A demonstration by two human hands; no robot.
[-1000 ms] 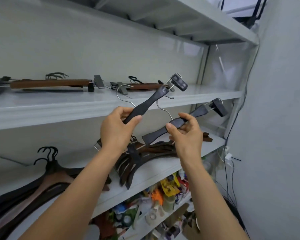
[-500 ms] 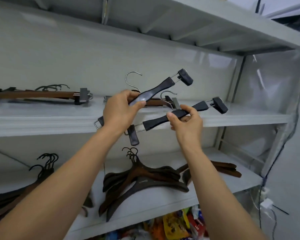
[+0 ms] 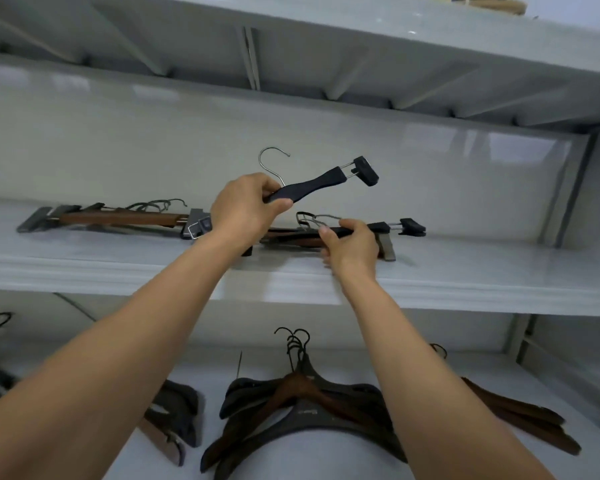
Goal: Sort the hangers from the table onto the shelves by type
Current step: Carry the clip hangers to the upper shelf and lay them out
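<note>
The right hand (image 3: 352, 247) pinches a black clip hanger (image 3: 378, 227) on the right pile (image 3: 298, 242) of the middle shelf (image 3: 482, 268). It is better to lay it flat, hooks aligned. The left hand (image 3: 246, 209) grips a second hanger (image 3: 312, 187) above.

Visible body parts: two forearms and two hands.

Left forearm (image 3: 136, 341): enters at the lower left of the frame. It is bare along its whole visible length, broad at the frame edge and narrowing to the wrist.

Right forearm (image 3: 413, 358): enters at the lower right of the frame. It is bare to the wrist, with the same taper.

Left hand (image 3: 246, 209): centre of the frame, bare. Visible surfaces are the back of the hand, the knuckles and the thumb.

Right hand (image 3: 352, 245): right of centre, bare. Visible surfaces are the back of the hand and the thumb. Nail detail is too blurred to tell.
</note>
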